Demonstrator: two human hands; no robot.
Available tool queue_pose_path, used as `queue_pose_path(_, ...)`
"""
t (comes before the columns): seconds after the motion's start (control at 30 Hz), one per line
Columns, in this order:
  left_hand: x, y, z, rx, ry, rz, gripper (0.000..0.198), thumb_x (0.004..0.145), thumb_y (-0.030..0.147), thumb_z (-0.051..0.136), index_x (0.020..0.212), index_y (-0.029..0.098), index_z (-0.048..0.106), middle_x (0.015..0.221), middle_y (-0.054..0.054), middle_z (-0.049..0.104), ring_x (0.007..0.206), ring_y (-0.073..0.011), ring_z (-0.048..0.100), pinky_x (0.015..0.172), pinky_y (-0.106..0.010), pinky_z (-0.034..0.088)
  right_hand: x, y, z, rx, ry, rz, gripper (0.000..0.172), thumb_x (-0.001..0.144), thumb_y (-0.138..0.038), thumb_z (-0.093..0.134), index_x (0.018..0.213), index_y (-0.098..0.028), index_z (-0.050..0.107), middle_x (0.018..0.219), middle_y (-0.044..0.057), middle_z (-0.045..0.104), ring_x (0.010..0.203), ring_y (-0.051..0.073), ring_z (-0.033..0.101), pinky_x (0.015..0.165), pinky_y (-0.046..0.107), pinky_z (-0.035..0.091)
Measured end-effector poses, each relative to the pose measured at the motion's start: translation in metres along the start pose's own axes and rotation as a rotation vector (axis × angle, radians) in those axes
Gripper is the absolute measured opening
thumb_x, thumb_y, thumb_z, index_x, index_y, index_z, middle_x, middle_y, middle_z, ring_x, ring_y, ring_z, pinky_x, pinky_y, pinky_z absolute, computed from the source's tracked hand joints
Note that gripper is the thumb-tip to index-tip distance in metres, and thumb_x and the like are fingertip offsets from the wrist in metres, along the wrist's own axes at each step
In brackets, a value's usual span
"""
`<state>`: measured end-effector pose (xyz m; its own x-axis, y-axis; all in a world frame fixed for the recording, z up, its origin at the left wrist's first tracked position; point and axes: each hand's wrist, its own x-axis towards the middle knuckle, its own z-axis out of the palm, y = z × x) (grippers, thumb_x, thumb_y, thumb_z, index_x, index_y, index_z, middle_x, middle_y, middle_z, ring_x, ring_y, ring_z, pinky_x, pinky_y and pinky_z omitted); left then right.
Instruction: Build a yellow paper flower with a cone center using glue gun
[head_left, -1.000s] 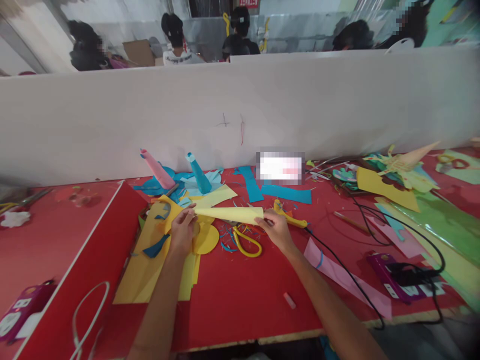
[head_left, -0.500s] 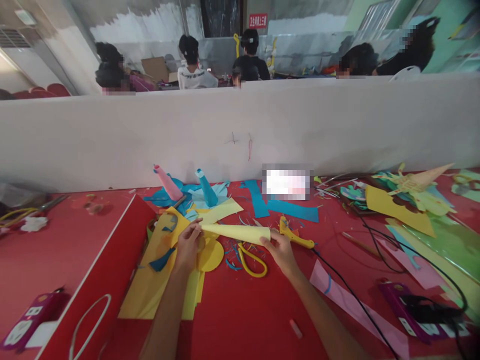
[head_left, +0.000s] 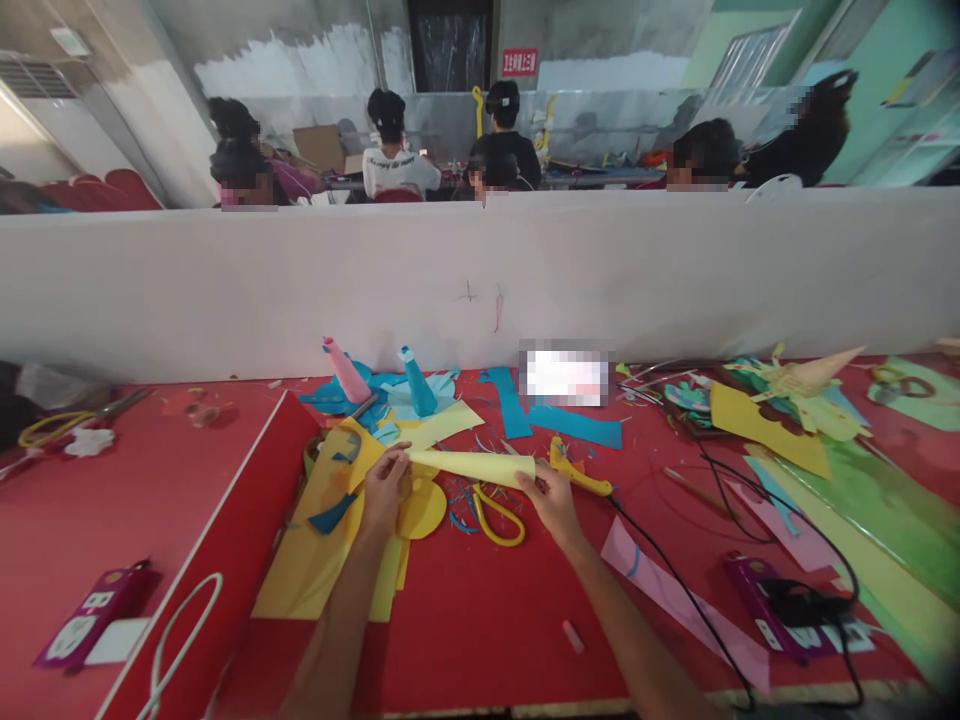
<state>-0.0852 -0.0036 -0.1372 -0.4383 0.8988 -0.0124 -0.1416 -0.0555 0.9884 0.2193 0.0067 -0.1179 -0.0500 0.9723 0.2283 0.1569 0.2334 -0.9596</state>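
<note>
Cone: your pale yellow cone (head_left: 474, 466) lies level above the red table (head_left: 487, 610), over the scissors (head_left: 496, 513).
Left hand (head_left: 386, 490): pinches its tip.
Right hand (head_left: 551, 497): fingers closed on its wide end.

bare left hand (head_left: 386, 487) and bare right hand (head_left: 553, 497), forearms bare along their whole visible length

Yellow-handled scissors (head_left: 496, 515) lay on red table (head_left: 487, 610), yellow glue gun (head_left: 574, 472) just beside. Pink cone (head_left: 345, 370) and blue cone (head_left: 417, 382) stood near partition (head_left: 300, 290).
</note>
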Motion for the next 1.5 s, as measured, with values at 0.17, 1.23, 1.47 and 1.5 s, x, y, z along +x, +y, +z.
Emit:
queue_pose_path(0.17,-0.003,0.003,0.004,-0.014,0.008,0.002,0.045,0.074,0.06,0.086,0.077,0.018,0.071,0.126,-0.009,0.071,0.079,-0.0124,0.058,0.07,-0.025,0.048,-0.002,-0.007,0.0,-0.046,0.012,-0.06,0.043,0.091,-0.064,0.066,0.089,-0.024,0.081,0.094,0.011,0.079,0.094,0.033,0.071,0.088,0.046,0.058)
queue_pose_path(1.23,0.008,-0.007,0.008,-0.025,-0.001,0.105,0.04,0.075,0.053,0.088,0.078,0.017,0.071,0.129,-0.012,0.068,0.113,-0.021,0.064,0.079,-0.025,0.048,0.01,0.005,-0.004,0.023,0.186,0.031,0.051,0.083,-0.07,0.071,0.071,-0.021,0.065,0.071,0.002,0.061,0.069,0.021,0.055,0.066,0.033,0.046)
queue_pose_path(1.47,0.011,-0.003,0.01,-0.013,-0.009,0.196,0.033,0.075,0.048,0.089,0.078,0.019,0.075,0.134,-0.011,0.064,0.131,-0.0257,0.057,0.104,-0.033,0.046,0.021,0.011,-0.012,0.05,0.251,0.054,0.038,0.08,-0.056,0.078,0.071,-0.02,0.069,0.07,0.001,0.061,0.07,0.018,0.052,0.068,0.031,0.043)
queue_pose_path(1.5,0.011,-0.002,0.011,-0.013,-0.017,0.202,0.033,0.074,0.048,0.09,0.077,0.019,0.075,0.133,-0.011,0.065,0.132,-0.0258,0.056,0.106,-0.034,0.045,0.02,0.012,-0.014,0.05,0.259,0.048,0.037,0.079,-0.055,0.078,0.071,-0.02,0.069,0.071,0.001,0.062,0.071,0.019,0.052,0.069,0.032,0.043)
